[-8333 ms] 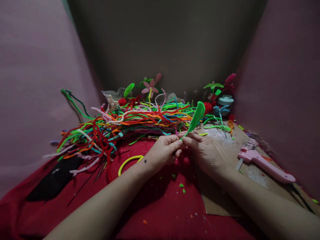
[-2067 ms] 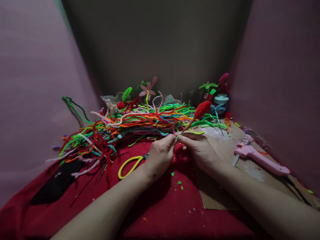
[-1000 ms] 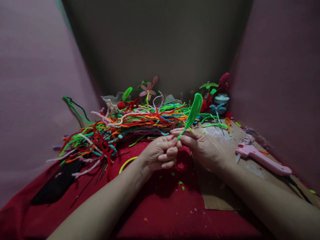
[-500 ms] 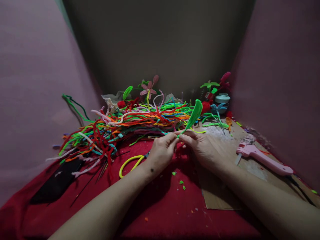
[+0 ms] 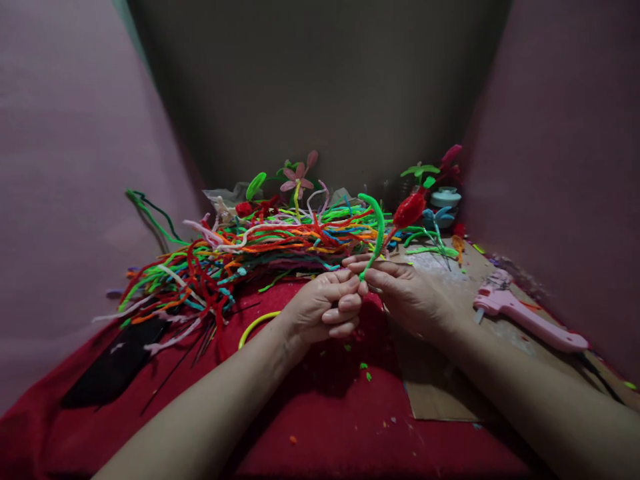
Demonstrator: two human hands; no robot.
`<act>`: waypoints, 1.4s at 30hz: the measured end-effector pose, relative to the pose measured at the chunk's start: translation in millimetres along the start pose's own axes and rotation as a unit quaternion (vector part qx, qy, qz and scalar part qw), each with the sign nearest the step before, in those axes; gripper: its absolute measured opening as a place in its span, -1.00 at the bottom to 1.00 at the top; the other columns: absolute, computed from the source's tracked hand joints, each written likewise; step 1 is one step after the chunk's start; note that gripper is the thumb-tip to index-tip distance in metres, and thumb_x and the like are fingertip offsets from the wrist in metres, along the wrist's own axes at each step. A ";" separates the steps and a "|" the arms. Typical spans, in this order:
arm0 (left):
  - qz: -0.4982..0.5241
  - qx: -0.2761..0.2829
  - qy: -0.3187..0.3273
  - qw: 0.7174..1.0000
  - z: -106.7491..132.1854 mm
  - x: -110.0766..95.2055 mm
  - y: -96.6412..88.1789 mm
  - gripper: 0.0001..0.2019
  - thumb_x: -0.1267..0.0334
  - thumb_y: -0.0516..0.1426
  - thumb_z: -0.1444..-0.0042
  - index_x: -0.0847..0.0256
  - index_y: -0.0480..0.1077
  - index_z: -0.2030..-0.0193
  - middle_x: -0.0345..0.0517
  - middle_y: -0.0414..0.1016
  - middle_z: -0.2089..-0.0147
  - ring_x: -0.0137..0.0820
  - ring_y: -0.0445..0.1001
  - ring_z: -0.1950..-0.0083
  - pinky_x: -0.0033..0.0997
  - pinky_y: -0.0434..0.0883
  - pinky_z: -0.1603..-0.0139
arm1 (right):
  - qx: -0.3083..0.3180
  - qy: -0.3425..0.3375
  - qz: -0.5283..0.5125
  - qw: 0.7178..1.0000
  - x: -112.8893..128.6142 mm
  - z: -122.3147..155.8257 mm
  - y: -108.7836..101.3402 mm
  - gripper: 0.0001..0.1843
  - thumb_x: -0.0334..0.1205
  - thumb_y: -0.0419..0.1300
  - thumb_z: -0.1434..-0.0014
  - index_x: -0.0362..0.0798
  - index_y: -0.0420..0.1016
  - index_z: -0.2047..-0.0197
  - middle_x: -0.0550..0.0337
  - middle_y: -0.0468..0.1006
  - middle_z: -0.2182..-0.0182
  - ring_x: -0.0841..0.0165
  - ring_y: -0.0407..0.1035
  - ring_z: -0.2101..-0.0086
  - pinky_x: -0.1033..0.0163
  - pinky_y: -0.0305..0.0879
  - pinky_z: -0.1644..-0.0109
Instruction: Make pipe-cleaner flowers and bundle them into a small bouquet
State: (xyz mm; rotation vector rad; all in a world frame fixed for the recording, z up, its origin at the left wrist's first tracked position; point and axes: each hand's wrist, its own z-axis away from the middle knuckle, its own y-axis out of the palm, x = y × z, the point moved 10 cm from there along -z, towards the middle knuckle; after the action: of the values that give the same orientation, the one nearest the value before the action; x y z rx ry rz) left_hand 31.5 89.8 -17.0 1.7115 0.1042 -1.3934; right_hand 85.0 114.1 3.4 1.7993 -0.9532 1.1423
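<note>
Between my two hands stands a green pipe-cleaner leaf, seen edge-on, its tip curving to the left. My left hand pinches the base of the leaf, thumb and curled fingers closed. From the other side, my right hand grips the same base between thumb and fingers. Just behind the hands lies a heap of many-coloured pipe cleaners. Yellow-handled scissors rest beside my left wrist, mostly hidden by the forearm.
A pink glue gun lies on a cardboard sheet at the right. A black flat object is at the left. Pipe-cleaner flowers, a pink one and a red one, stand behind. Green scraps dot the red cloth.
The leaf has turned from showing its broad face to edge-on, and its tip has swung left. My left hand has rolled so that its curled fingers show.
</note>
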 end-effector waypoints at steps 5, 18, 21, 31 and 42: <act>-0.139 -0.092 0.033 0.985 -2.3 -8.7 -14.9 -0.81 0.19 0.09 -0.11 0.29 0.32 0.39 -0.38 0.17 0.63 -0.70 -0.04 0.76 -0.65 0.07 0.74 | -0.051 0.025 -0.004 0.998 -11.0 0.3 -10.8 -0.82 -0.14 0.22 -0.05 -0.04 0.56 0.47 0.17 0.51 0.38 0.35 0.36 0.27 0.18 0.24 0.10; -0.706 -0.269 0.221 0.617 21.6 -42.8 -4.8 -0.87 0.25 -0.01 -0.18 0.18 0.33 0.24 -0.09 0.47 0.31 -0.39 0.41 0.33 -0.47 0.25 0.29 | -0.139 0.051 0.108 0.983 3.2 9.7 -10.9 -0.71 -0.09 0.23 -0.01 -0.12 0.42 0.58 0.28 0.37 0.56 0.47 0.19 0.51 0.32 0.12 0.40; -0.679 -0.258 0.243 0.643 22.6 -45.1 -2.1 -0.85 0.28 -0.03 -0.20 0.17 0.34 0.28 -0.14 0.43 0.35 -0.45 0.37 0.37 -0.51 0.23 0.31 | -0.146 0.065 0.156 0.975 10.3 11.0 -9.5 -0.69 -0.11 0.22 -0.02 -0.10 0.38 0.64 0.29 0.34 0.59 0.49 0.15 0.54 0.33 0.11 0.43; -0.313 -0.262 0.162 0.898 12.6 -37.9 -25.2 -0.82 0.25 0.10 -0.07 0.26 0.29 0.50 -0.36 0.16 0.65 -0.64 0.04 0.66 -0.61 0.06 0.62 | -0.083 0.038 0.175 0.980 13.5 4.8 2.3 -0.78 -0.22 0.11 -0.06 0.00 0.58 0.47 0.23 0.53 0.47 0.39 0.31 0.43 0.24 0.22 0.22; -0.021 -0.090 0.007 0.996 -3.2 -1.6 -21.0 -0.93 0.31 0.09 -0.11 0.26 0.28 0.34 -0.41 0.12 0.61 -0.73 -0.15 0.76 -0.71 0.00 0.78 | -0.032 0.059 0.084 0.994 -2.3 3.9 1.1 -0.70 -0.16 0.14 -0.09 -0.02 0.57 0.14 0.10 0.57 0.19 0.28 0.40 0.19 0.13 0.25 0.02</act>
State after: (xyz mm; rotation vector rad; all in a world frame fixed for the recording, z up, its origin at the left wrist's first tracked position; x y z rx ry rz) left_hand 21.4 105.1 -27.9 1.5784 0.2670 -1.3601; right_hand 84.6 110.5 0.4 1.6064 -1.0735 1.2931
